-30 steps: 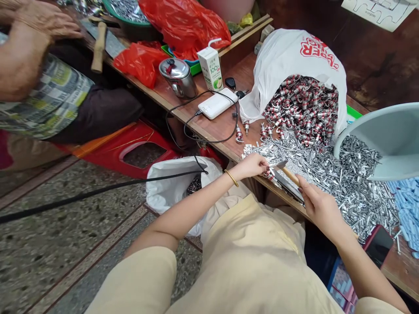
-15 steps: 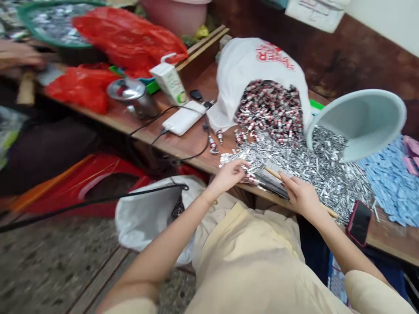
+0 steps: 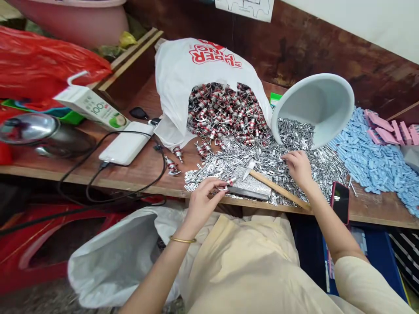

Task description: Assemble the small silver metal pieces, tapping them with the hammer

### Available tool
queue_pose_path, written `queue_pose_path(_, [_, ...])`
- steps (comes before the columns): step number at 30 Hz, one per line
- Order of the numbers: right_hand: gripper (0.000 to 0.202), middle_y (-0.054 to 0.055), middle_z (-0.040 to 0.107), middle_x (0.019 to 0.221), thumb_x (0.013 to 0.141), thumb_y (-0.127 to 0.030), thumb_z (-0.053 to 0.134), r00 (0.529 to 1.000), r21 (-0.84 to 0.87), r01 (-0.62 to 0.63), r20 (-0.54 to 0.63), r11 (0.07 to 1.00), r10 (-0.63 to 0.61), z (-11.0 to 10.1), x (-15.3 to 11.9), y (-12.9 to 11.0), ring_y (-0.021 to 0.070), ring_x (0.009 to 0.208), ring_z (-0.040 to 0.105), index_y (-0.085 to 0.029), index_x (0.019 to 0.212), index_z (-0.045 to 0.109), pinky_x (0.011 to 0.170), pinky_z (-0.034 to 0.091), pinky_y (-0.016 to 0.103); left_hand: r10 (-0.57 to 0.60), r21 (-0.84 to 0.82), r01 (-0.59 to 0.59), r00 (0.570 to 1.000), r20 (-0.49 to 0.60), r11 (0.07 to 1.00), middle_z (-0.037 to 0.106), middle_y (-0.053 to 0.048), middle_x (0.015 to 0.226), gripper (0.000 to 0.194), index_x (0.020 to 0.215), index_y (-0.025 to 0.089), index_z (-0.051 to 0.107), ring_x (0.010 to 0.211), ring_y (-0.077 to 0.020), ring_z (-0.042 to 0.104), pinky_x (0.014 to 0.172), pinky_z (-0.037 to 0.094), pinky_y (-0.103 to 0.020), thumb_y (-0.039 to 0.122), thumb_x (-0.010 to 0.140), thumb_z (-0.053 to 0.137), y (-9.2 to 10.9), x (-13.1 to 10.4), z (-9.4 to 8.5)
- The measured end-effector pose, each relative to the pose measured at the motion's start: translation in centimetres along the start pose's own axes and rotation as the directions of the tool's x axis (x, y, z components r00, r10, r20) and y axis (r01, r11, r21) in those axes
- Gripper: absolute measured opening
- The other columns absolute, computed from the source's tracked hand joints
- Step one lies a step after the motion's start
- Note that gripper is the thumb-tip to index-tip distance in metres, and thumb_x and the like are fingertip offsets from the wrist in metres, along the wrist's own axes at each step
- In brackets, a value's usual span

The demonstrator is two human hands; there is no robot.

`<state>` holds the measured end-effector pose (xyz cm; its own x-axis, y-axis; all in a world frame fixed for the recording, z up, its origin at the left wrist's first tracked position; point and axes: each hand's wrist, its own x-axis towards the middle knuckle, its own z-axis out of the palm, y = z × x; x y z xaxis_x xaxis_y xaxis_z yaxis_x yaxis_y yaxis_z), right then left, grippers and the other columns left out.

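My left hand (image 3: 203, 199) is closed in a pinch on a small red-and-silver metal fitting (image 3: 231, 180) with a curved hook, at the end of a dark metal bar (image 3: 250, 193) by the table edge. A hammer (image 3: 278, 188) with a wooden handle lies across a flat grey plate (image 3: 262, 185) beside the bar. Above the pile of small silver metal pieces (image 3: 225, 158), my right hand (image 3: 298, 169) has its fingertips pressed together. What they hold, if anything, is too small to make out.
A white plastic bag (image 3: 173, 74) spills red-and-silver fittings (image 3: 225, 109). The grey tub (image 3: 330, 100) lies tipped on its side. Blue pieces (image 3: 369, 152), pink blocks (image 3: 379, 120), a phone (image 3: 340, 203), a power bank (image 3: 126, 144) with cables, and a drink carton (image 3: 93, 107) are around.
My right hand has let go of the hammer, which now lies on the plate, and has moved over the metal pieces. My left hand stays near the bar. The view has swung right.
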<state>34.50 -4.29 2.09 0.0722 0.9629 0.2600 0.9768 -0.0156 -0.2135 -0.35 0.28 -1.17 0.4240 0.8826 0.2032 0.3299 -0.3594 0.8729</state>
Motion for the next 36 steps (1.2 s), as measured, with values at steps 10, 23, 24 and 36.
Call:
queue_pose_path(10, [0.014, 0.011, 0.070, 0.092, 0.085, -0.007, 0.060, 0.956, -0.066, 0.040, 0.293, 0.997, -0.019, 1.3, 4.0, 2.2, 0.0273, 0.092, 0.055, -0.018, 0.080, 0.066, 0.076, 0.040, 0.035, 0.438, 0.361, -0.391, 0.898, -0.054, 0.847, 0.073, -0.006, 0.101, 0.015, 0.104, 0.020, 0.073, 0.093, -0.0175, 0.070, 0.084, 0.058, -0.030, 0.024, 0.098, 0.059, -0.4, -0.1, 1.1])
queue_pose_path(23, [0.015, 0.007, 0.070, 0.096, 0.100, -0.021, 0.050, 0.944, 0.553, 0.286, -0.020, 0.782, -0.331, 1.4, -0.9, -12.9, 0.0223, 0.092, 0.063, -0.023, 0.100, 0.066, 0.084, 0.049, 0.036, 0.366, 0.238, -0.312, 0.901, -0.231, 0.920, 0.074, -0.003, 0.083, 0.012, 0.089, 0.018, 0.071, 0.080, -0.0156, 0.067, 0.076, 0.054, -0.030, 0.023, 0.096, 0.064, -0.9, -1.6, 1.8])
queue_pose_path(24, [0.017, 0.007, 0.069, 0.094, 0.100, -0.019, 0.049, 0.929, 0.538, 0.313, 0.001, 0.783, -0.371, 2.0, -0.8, -13.7, 0.0226, 0.091, 0.061, -0.022, 0.098, 0.066, 0.082, 0.049, 0.036, 0.387, 0.262, -0.328, 0.895, -0.222, 0.908, 0.074, -0.003, 0.084, 0.012, 0.089, 0.018, 0.071, 0.081, -0.0158, 0.068, 0.077, 0.054, -0.030, 0.023, 0.096, 0.063, -1.0, -1.8, 1.8])
queue_pose_path(36, [0.029, 0.011, 0.068, 0.093, 0.098, -0.008, 0.043, 0.875, 0.386, 0.384, 0.138, 0.839, -0.464, 3.5, -1.0, -15.5, 0.0257, 0.090, 0.057, -0.017, 0.099, 0.070, 0.078, 0.047, 0.037, 0.444, 0.311, -0.372, 0.872, -0.208, 0.875, 0.073, -0.003, 0.083, 0.009, 0.090, 0.018, 0.069, 0.081, -0.0160, 0.067, 0.076, 0.054, -0.031, 0.022, 0.096, 0.063, -1.2, -2.2, 1.1])
